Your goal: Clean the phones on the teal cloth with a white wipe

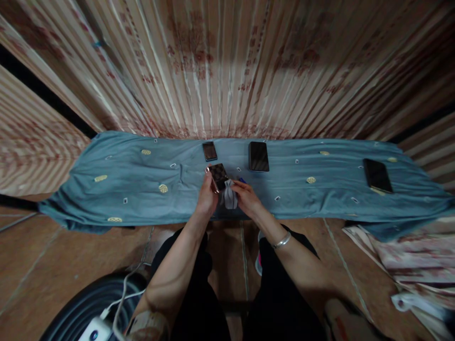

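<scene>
My left hand (pixel 207 196) grips a small flat rectangular object (pixel 217 174) with a dark checkered face and a shiny rose-gold edge; its exact kind I cannot make out. In my right hand (pixel 248 198) a light grey cloth (pixel 230 195) is pinched, its upper end against the lower right corner of the checkered object. A bit of something blue (pixel 242 180) shows just beyond the right fingers. Past my left hand, a small dark square object (pixel 209 151) lies on the blue cloth cover (pixel 192 201).
A black box-like slab (pixel 259 157) lies right of centre, and a black phone-like slab (pixel 377 175) at the far right. Pleated patterned curtains (pixel 220 71) hang behind. At lower left are a black ribbed round object (pixel 76 310), a white device (pixel 96 330) and cables.
</scene>
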Demonstrator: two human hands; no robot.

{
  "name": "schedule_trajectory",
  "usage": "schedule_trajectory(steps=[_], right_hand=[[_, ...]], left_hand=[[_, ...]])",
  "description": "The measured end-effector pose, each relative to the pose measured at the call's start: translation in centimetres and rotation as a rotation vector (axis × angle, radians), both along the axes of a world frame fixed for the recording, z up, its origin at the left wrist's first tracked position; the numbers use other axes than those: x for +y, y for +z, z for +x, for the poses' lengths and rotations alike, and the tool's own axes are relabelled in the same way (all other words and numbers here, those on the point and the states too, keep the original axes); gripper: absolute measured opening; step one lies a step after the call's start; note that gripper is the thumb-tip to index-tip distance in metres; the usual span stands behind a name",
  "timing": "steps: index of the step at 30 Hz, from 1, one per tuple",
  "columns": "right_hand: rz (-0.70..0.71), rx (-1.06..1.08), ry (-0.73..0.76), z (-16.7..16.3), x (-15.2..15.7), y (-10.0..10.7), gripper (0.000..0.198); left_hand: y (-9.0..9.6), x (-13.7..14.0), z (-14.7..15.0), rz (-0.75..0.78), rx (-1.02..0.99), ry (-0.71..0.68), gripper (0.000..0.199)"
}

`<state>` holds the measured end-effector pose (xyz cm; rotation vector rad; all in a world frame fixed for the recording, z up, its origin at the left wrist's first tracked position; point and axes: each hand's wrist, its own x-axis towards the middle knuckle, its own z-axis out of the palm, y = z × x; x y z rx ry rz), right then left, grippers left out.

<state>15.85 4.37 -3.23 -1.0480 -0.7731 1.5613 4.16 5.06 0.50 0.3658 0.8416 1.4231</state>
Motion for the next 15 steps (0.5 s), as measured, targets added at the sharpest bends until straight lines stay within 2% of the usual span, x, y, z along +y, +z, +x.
schedule_trajectory(steps=[2, 8, 12, 15], right_hand=[[-0.045, 0.070, -0.002, 0.0, 0.0, 0.1, 0.011], [-0.105, 0.158, -0.031, 0.3, 0.4, 0.4, 0.016], [-0.083, 0.127, -0.084, 1.2, 1.1, 0.7, 0.013], [-0.043, 0.074, -0.113, 1.8, 1.6, 0.8, 0.013]], left_hand=[[0.1, -0.1, 0.1, 0.033, 0.019, -0.005, 0.034], [0.7, -0.8, -0.8, 0.051, 0.085, -0.089, 0.063], [1.1, -1.3, -1.4, 0.088, 0.158, -0.180, 0.076], [0.9, -1.4, -1.3, 0.128, 0.234, -0.194, 0.079]])
